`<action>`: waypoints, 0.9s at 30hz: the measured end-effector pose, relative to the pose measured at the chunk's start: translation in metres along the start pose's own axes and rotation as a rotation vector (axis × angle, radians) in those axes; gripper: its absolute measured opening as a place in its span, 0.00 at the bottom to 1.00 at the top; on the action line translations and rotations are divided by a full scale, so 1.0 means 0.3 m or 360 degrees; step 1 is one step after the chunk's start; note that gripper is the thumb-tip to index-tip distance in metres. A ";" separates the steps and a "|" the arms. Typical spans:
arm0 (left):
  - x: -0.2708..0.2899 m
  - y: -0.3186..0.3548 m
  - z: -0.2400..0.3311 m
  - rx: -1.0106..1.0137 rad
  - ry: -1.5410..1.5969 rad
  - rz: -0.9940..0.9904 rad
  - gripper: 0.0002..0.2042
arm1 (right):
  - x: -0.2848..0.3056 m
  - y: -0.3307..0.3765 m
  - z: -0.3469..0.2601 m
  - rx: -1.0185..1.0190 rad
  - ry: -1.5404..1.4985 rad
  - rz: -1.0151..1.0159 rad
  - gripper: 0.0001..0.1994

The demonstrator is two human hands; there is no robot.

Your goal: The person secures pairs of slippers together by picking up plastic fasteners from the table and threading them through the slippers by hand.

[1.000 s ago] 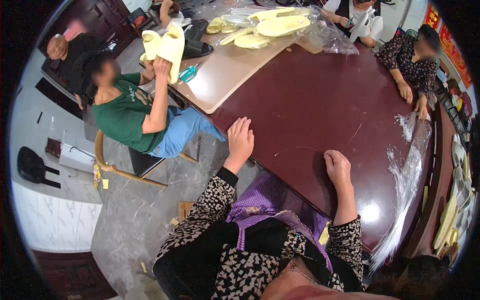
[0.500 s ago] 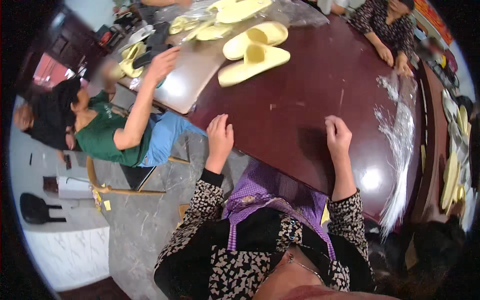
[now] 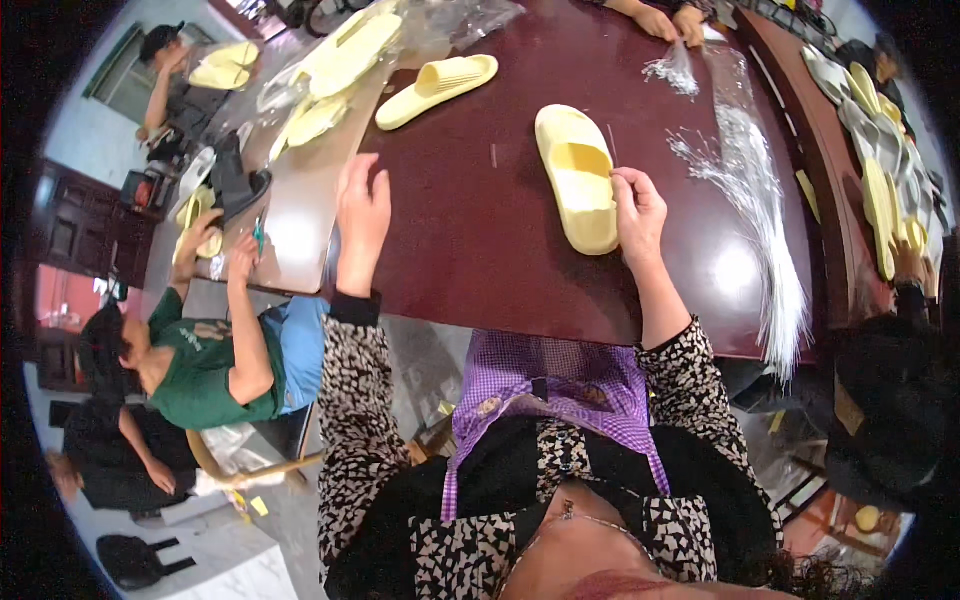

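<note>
A pale yellow slipper (image 3: 585, 215) lies sole down in front of me, toe end nearest. My right hand (image 3: 642, 215) is beside its right edge, thumb and forefinger pinched on a thin strand (image 3: 613, 145) that sticks up past the fingertips. Whether these fingers also touch the slipper I cannot tell. My left hand (image 3: 363, 215) is held over the table's left part, fingers stretched and thumb apart, with nothing in it. Farther off, between the hands, lies a second yellow slipper (image 3: 435, 92) on its own.
A bundle of thin white strands (image 3: 765, 230) in a clear bag lies at the right of the dark red table (image 3: 460, 250). More yellow slippers (image 3: 350, 50) are heaped at far left. A person in green (image 3: 215, 365) sits left; another person's hands (image 3: 670, 22) handle strands at the far edge.
The two yellow slippers, close together before, are now apart, one beside my right hand. My left hand has shifted left and forward. The whole view has turned.
</note>
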State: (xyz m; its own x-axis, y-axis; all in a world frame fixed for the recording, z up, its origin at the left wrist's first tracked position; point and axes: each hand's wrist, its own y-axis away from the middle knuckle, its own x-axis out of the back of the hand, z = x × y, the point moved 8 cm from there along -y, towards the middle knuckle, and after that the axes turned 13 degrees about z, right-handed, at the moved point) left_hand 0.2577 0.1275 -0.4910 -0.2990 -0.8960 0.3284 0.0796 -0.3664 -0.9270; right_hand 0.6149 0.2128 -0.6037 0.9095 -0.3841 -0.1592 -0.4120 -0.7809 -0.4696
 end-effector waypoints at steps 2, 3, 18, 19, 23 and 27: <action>-0.042 -0.033 -0.037 -0.0115 0.0048 -0.0051 0.11 | 0.006 0.026 -0.053 -0.0006 -0.0018 0.0017 0.06; -0.094 -0.040 -0.058 -0.0213 0.0089 -0.0113 0.12 | 0.012 0.029 -0.062 -0.0024 -0.0025 0.0021 0.06; -0.371 -0.014 -0.677 0.0408 -0.0113 -0.0383 0.14 | -0.013 0.260 -0.189 -0.0075 0.0100 -0.0084 0.06; -0.413 -0.008 -0.610 0.0407 -0.0069 -0.0416 0.14 | 0.004 0.250 -0.168 -0.0009 0.0289 -0.0088 0.07; -0.472 0.053 -0.172 0.0219 0.0007 -0.0784 0.15 | 0.044 0.203 -0.140 0.0086 0.0656 -0.0079 0.07; -0.425 0.168 0.035 0.0256 0.0320 -0.0852 0.14 | -0.025 0.198 -0.138 0.0113 0.0742 -0.0209 0.07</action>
State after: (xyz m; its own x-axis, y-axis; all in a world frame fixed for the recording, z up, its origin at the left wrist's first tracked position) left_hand 0.3097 0.2205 -0.5779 -0.5106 -0.5164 0.6875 0.0064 -0.8018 -0.5975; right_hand 0.5812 0.1489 -0.5944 0.8249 -0.4769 0.3033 -0.2759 -0.8081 -0.5204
